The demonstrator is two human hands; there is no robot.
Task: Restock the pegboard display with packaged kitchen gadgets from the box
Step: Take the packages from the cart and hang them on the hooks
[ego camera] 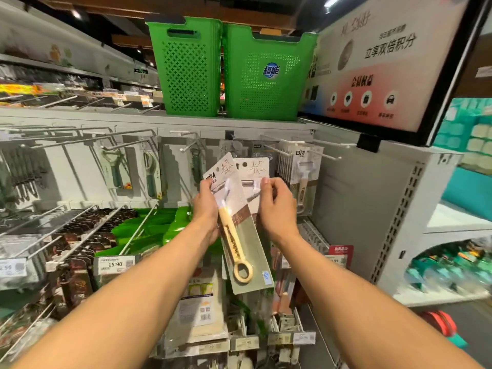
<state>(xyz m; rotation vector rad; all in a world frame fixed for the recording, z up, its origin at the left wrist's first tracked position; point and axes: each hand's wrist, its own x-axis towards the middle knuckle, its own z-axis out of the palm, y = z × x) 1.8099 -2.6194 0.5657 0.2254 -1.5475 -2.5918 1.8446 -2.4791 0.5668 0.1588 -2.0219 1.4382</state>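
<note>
Two carded peelers are held up in front of the pegboard [354, 198]. My left hand [206, 209] grips the front packaged peeler [241, 249], a wooden-handled tool on a grey card, tilted left. My right hand [277, 206] pinches the second packaged peeler [253, 171] just behind it, at its blister. More of the same peelers [300, 171] hang on a hook to the right. An empty hook [327, 153] juts out beside them. The box is out of view.
Two green baskets [226, 70] stand on the top shelf. Green-handled peelers [114, 169] hang at left among bare hooks. Green packs [149, 230] and dark packets [80, 241] fill lower hooks. A promotional sign [378, 67] stands upper right. A price tag [115, 264] reads 15.90.
</note>
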